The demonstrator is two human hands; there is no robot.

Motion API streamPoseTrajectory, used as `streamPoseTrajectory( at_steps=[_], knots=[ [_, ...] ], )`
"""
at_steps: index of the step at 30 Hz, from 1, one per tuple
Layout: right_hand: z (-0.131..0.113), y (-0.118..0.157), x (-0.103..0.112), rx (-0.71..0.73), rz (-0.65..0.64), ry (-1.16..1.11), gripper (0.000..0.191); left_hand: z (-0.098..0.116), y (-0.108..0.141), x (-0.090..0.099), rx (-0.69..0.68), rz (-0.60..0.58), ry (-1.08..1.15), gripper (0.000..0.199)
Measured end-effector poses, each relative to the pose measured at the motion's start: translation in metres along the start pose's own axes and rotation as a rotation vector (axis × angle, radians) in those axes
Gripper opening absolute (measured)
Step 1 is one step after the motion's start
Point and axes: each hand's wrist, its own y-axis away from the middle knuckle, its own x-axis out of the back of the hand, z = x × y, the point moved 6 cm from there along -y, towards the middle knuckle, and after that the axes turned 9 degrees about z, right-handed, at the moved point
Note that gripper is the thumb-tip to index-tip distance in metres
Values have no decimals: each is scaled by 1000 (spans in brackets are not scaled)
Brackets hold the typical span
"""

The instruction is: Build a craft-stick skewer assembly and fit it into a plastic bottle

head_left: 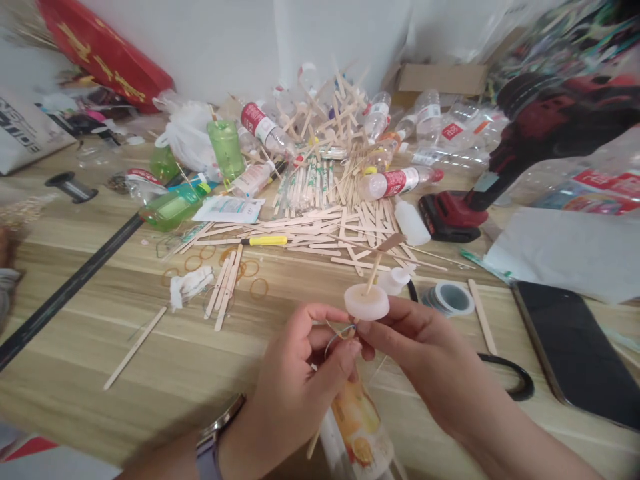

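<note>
Near the bottom centre, my left hand (310,373) is closed in a pinch on a thin wire (331,341), just below a round white cap (367,302). My right hand (420,347) pinches from the other side, its fingertips at the same wire and under the cap. A thin wooden stick (373,273) passes up through the cap and bears a flat brown piece (391,242) at its top. Beneath both hands leans a clear bottle with an orange label (357,427). My fingers hide the wire's ends and the bottle's neck.
Craft sticks (320,230) and plastic bottles (400,181) are heaped at the back. A yellow-handled tool (267,241) lies before them. At the right are a phone (575,347), a power drill (520,147), a tape roll (453,299) and black-handled scissors (523,383).
</note>
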Motion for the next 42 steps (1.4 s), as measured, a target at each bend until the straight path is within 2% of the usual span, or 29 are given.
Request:
streamPoseTrajectory(
  at_steps=[10, 19, 23, 26, 30, 33, 36, 38, 42],
  knots=[
    [0, 2, -5, -38, -90, -29, 21, 3, -1, 1, 24, 35, 85, 25],
    [2, -1, 8, 4, 78, -137, 17, 8, -4, 3, 28, 67, 123, 27],
    [0, -1, 11, 49, 129, -175, 14, 8, -4, 1, 32, 70, 138, 29],
    [-2, 0, 11, 73, 150, -193, 18, 7, -4, 1, 39, 76, 143, 31],
    [-4, 2, 10, 107, 117, -106, 26, 7, -4, 2, 51, 99, 140, 33],
    [-6, 1, 16, 133, 163, -2, 36, 7, -3, 3, 42, 103, 126, 34],
    [-11, 0, 17, 192, 187, 119, 49, 7, -3, 2, 33, 78, 101, 33],
    [-11, -1, 14, 187, 155, 181, 56, 7, -2, 0, 24, 46, 76, 33],
    [-11, -2, 5, 138, 81, 136, 45, 9, 0, -5, 1, -24, 23, 33]
  ],
)
